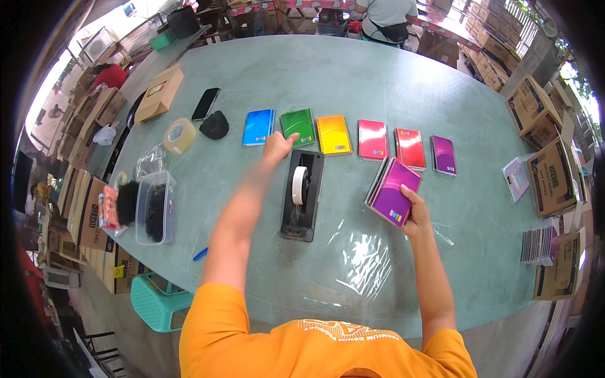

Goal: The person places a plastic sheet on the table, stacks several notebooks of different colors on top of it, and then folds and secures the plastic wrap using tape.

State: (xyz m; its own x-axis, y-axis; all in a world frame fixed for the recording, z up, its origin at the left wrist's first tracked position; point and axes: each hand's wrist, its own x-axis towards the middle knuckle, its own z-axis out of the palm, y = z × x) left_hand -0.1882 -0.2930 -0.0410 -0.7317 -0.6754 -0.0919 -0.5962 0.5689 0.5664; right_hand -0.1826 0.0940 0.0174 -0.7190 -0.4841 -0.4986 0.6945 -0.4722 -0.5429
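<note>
My right hand (pixel 416 214) grips a small stack of spiral notebooks with a purple notebook (pixel 396 192) on top, thumb across its cover. To the left, my left hand (pixel 277 148) pinches the lower left of the green notebook (pixel 296 125), thumb on the cover; its other fingers are partly hidden. A blue notebook (pixel 258 128) lies left of the green one. Rightward along the row come a yellow notebook (pixel 333 135), a pink notebook (pixel 373 137), a red notebook (pixel 410 148) and a purple pocket notebook (pixel 443 155). Between my arms stands a black tape dispenser (pixel 299 220).
On the left are a clear plastic bin (pixel 167 183) with black bristly material, a tape roll (pixel 179 135), a phone (pixel 206 103), a dark rounded object (pixel 214 125) and a blue pen (pixel 200 254). Cardboard boxes (pixel 554 170) and a notebook stack (pixel 537 246) line the right edge.
</note>
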